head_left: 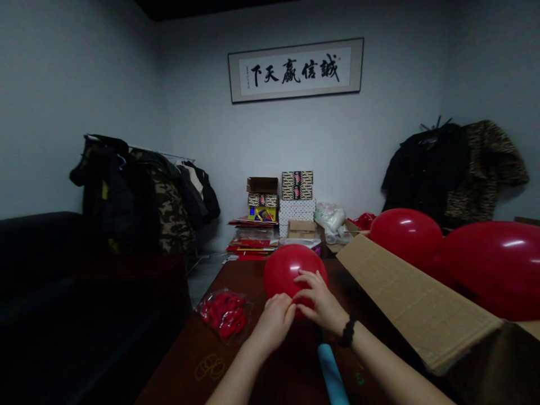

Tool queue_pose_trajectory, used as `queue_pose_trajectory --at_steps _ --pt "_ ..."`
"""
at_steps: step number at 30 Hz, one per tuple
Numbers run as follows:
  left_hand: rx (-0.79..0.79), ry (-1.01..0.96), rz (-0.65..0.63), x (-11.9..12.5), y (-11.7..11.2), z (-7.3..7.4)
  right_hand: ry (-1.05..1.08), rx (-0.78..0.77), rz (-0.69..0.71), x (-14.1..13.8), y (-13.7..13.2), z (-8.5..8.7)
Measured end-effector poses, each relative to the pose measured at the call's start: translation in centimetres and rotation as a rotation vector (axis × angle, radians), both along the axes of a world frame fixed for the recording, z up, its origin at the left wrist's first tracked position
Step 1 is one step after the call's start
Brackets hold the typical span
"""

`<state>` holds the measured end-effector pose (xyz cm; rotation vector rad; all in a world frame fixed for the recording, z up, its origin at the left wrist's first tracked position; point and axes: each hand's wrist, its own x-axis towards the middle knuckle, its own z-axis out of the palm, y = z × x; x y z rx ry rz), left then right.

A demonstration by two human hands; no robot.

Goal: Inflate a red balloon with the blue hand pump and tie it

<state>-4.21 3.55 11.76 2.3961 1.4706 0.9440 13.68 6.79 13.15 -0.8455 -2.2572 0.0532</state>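
Red balloon (291, 271) pinched between left hand (273, 325) and right hand (319, 299), cardboard flap (417, 298) rising just beside them.

**By the Numbers: Mostly Red**

Two hands, the left hand (274, 323) and the right hand (323, 301), were on one inflated red balloon (287, 270) above the table (181, 360). Two more inflated balloons (405, 239) (493, 270) sat in the one cardboard box (417, 298) at the table's right edge. One plastic bag (223, 315) of uninflated red balloons lay near the left edge, and about three rubber bands (210, 367) lay nearer the left corner. There was one blue pump (331, 371) and one bracelet (346, 333). On the wall hung one framed calligraphy (295, 70) of five characters.
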Motion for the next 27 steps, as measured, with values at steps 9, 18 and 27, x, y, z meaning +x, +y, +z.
queue_pose_trajectory --at_steps 9,18,27 --pt "0.287 -0.176 0.107 0.7 -0.5 1.2 0.198 -0.038 -0.027 -0.8 0.2 -0.7" --pt "0.366 -0.045 0.185 0.9 -1.0 2.3 0.365 -0.176 0.089 -1.0 -0.5 -1.0" --pt "0.380 0.005 0.174 0.6 -0.7 2.2 0.501 -0.354 0.120 -0.6 0.2 -1.7"
